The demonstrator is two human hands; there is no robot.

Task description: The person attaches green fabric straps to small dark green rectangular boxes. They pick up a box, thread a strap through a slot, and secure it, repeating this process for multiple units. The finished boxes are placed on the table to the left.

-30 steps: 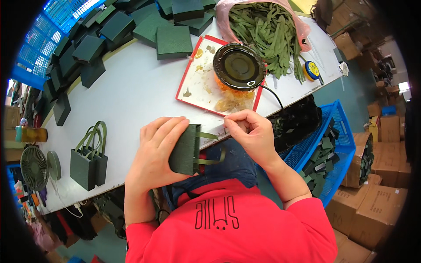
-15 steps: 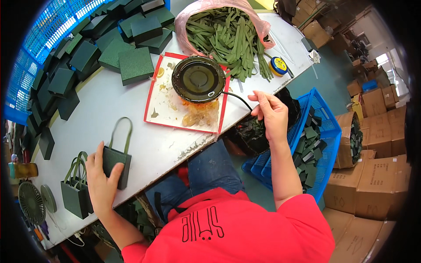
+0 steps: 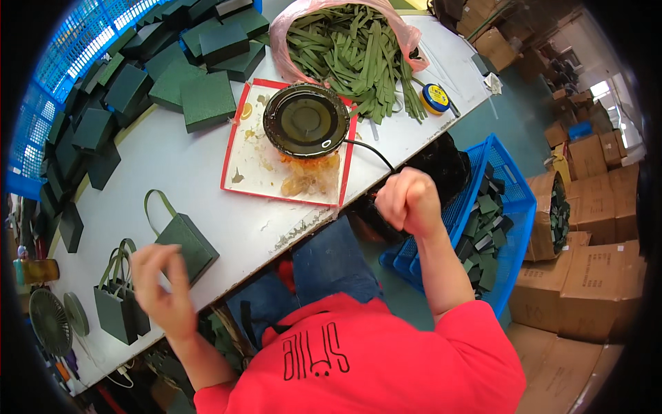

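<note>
My left hand (image 3: 163,290) is slightly blurred in front of a dark green box (image 3: 194,241) with a single strap handle, its thumb and fingers apart. Nothing shows between them. That box now lies tilted on the white table, its handle loop toward the far side. Just left of the hand stand several small dark green boxes (image 3: 117,314) with looped handles. My right hand (image 3: 412,200) is closed in a fist past the table's front edge; whatever it may hold is hidden. A round black pan (image 3: 307,121) of dark liquid sits on a red-edged tray (image 3: 241,148).
Green straps (image 3: 358,62) fill a pink plastic bag at the back, near a blue-and-yellow tin (image 3: 435,98). Dark green boxes (image 3: 207,100) pile up at far left by a blue basket (image 3: 65,58). Blue crates (image 3: 514,207) and cartons (image 3: 600,276) stand right. A fan (image 3: 49,319) is at left.
My left hand has come off the box, and the box has tipped over onto its side. My right hand has moved down and curled from a loose pinch into a fist.
</note>
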